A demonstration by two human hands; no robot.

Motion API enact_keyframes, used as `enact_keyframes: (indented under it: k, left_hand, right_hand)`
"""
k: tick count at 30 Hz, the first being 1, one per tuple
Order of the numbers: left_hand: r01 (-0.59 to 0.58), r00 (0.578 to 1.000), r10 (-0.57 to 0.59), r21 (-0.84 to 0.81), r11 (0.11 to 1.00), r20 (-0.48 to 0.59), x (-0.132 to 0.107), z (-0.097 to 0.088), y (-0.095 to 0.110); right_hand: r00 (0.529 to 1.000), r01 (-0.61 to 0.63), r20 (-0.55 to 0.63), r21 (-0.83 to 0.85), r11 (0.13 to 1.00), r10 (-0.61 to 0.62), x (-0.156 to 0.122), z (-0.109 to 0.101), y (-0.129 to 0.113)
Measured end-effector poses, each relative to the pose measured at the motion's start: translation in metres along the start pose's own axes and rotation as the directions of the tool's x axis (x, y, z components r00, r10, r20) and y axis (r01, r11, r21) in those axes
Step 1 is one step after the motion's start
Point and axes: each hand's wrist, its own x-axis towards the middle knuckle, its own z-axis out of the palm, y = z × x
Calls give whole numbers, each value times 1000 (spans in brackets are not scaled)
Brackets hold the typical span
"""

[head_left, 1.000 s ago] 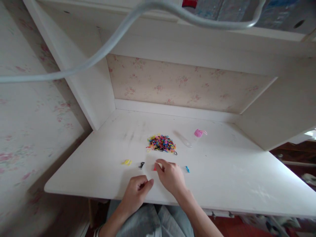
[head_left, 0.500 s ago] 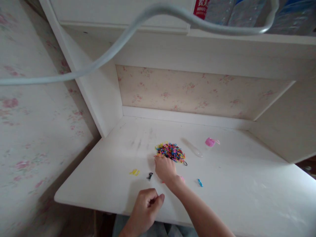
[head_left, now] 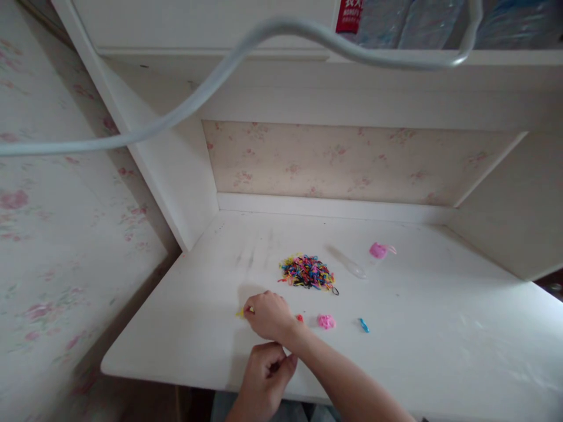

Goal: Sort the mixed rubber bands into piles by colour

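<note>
My right hand reaches across to the small group of yellow rubber bands, its fingers pinched, with a bit of yellow showing at the fingertips. Below it, near the table's front edge, my left hand is curled closed, and its inside is hidden. A heap of mixed coloured rubber bands lies beyond both hands. Red bands show beside the right wrist, pink bands are farther right, and blue bands beyond those. The black bands are hidden behind my right hand.
A clear elongated plastic piece and a pink item with a loop lie right of the heap on the white table. A pale tube crosses the upper view. Bottles stand on the shelf above.
My right hand has moved from the heap's near edge left and toward me, to the yellow bands. The pink and red bands are now uncovered. My left hand stays closed in nearly the same place.
</note>
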Motion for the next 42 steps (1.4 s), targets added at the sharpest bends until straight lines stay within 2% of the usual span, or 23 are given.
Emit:
enact_keyframes:
  k: [3,6,9,11,14,16,19,21,22,25,26,28,30,35,42]
  left_hand:
    - [-5,1000,5,13,1000,-4,0,0,0]
    - [14,1000,-14,3,1000,-7,0,1,-2]
    - [38,999,-37,-38,999,39,2,0,-3]
    - [112,992,-107,-62,992,67,6,-2,0]
    - [262,962,-256,-66,963,91,15,-10,10]
    - [287,952,-283,-18,958,118,23,-17,20]
    - [147,978,-175,222,964,114,39,-28,37]
    - [34,996,-67,461,887,55,54,-35,44]
    - [20,998,-51,561,828,39,63,-38,46]
    - [43,999,-43,799,599,-21,93,-42,46]
    - [41,999,-34,849,527,-27,102,-42,45]
    - [42,999,-30,886,462,-32,117,-40,41]
    - [43,999,-38,894,446,-29,126,-35,38]
    - [38,999,-38,913,407,-25,132,-27,34]
    - [91,995,1,940,328,-97,131,-33,40]
  right_hand:
    - [1000,-15,-13,20,1000,15,-2,-7,0]
    - [996,-44,-70,78,996,49,-17,-16,4]
    - [978,-53,-185,251,966,102,-45,-20,16]
    - [957,-63,-238,399,915,169,-70,-16,31]
    - [884,-133,-323,519,844,338,-110,-5,68]
    - [829,-212,-334,553,805,448,-134,2,101]
    - [713,-327,-352,598,732,606,-164,8,149]
    - [642,-380,-359,619,688,677,-177,11,172]
    - [612,-398,-361,629,668,704,-181,13,179]
    - [557,-438,-361,637,634,748,-187,20,184]
    - [555,-445,-365,629,638,747,-187,22,182]
    - [577,-441,-376,603,664,725,-185,24,176]
    - [596,-428,-390,586,688,702,-184,24,170]
    - [560,-392,-459,586,709,689,-182,25,169]
    - [536,-396,-474,590,704,698,-182,27,171]
